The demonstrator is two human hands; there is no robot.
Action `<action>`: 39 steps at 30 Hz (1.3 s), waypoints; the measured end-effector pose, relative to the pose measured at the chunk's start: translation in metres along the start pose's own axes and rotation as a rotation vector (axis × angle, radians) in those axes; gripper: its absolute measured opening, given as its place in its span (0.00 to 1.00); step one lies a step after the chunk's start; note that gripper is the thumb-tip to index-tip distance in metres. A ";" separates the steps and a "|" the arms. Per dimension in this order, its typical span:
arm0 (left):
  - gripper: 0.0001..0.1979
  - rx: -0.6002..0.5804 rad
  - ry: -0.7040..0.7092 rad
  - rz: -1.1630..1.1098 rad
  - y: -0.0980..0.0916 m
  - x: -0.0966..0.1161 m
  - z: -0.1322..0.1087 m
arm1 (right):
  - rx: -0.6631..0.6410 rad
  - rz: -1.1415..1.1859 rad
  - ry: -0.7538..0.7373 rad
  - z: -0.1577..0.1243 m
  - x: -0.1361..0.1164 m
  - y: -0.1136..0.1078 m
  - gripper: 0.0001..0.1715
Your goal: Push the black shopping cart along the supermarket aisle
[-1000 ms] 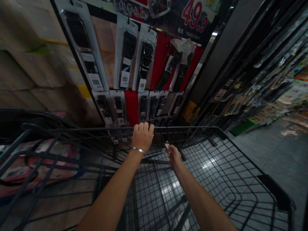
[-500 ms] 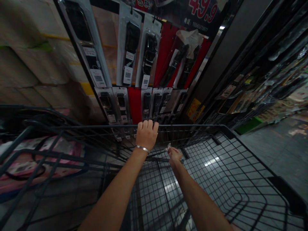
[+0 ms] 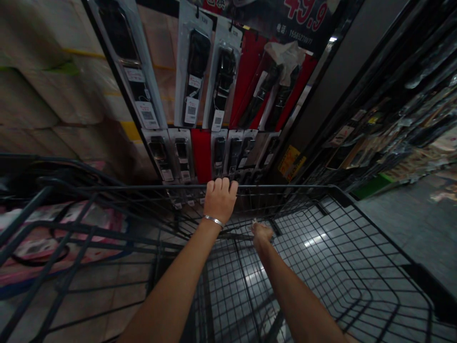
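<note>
My left hand (image 3: 220, 202), with a silver bracelet at the wrist, is wrapped over the top rim of a dark wire shopping cart (image 3: 285, 186). Lower and to the right, my right hand (image 3: 262, 232) reaches down inside the basket, its fingers closed. A small crumpled whitish scrap (image 3: 253, 222) pokes out at the fingertips; its kind cannot be made out. Beyond the rim hangs a rack of black belts in clear packs (image 3: 194, 71), with a smaller row beneath.
A pink patterned bag (image 3: 85, 224) shows behind the bars at the left. Pale wrapped bundles (image 3: 46, 95) are stacked at the far left. On the right stand a dark post (image 3: 342, 71) and shelves of packaged goods (image 3: 360, 147). Grey tiled floor (image 3: 417, 214) lies beyond the cart.
The view has shifted slightly. My right hand has turned a little, so less of the whitish scrap shows. My left hand keeps its hold on the rim.
</note>
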State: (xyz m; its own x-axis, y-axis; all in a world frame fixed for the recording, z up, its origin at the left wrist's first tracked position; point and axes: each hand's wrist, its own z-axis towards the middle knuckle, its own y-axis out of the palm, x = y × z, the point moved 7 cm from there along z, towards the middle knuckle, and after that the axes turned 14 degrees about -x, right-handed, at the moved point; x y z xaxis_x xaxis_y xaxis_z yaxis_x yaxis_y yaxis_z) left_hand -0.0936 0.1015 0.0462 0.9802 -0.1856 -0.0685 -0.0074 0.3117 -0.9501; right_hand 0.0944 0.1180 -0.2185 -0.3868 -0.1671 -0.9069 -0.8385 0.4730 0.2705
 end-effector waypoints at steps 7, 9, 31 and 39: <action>0.09 -0.003 0.006 0.025 -0.001 0.001 0.001 | 0.122 0.095 0.175 -0.010 0.006 0.009 0.15; 0.09 -0.013 0.000 0.010 -0.001 0.001 0.001 | 0.081 0.131 0.213 -0.010 0.004 0.019 0.15; 0.09 -0.042 -0.053 -0.022 -0.006 0.002 -0.011 | -0.203 0.140 0.292 -0.037 -0.049 0.036 0.10; 0.12 -0.059 -0.085 0.026 -0.013 0.001 -0.028 | -0.178 0.034 0.296 -0.057 -0.022 0.006 0.12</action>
State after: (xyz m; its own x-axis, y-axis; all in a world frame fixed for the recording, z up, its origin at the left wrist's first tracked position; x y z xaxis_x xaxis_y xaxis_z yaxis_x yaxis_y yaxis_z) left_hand -0.0976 0.0716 0.0498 0.9928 -0.0978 -0.0694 -0.0419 0.2597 -0.9648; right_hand 0.0763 0.0754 -0.1785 -0.4888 -0.4099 -0.7701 -0.8668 0.3285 0.3752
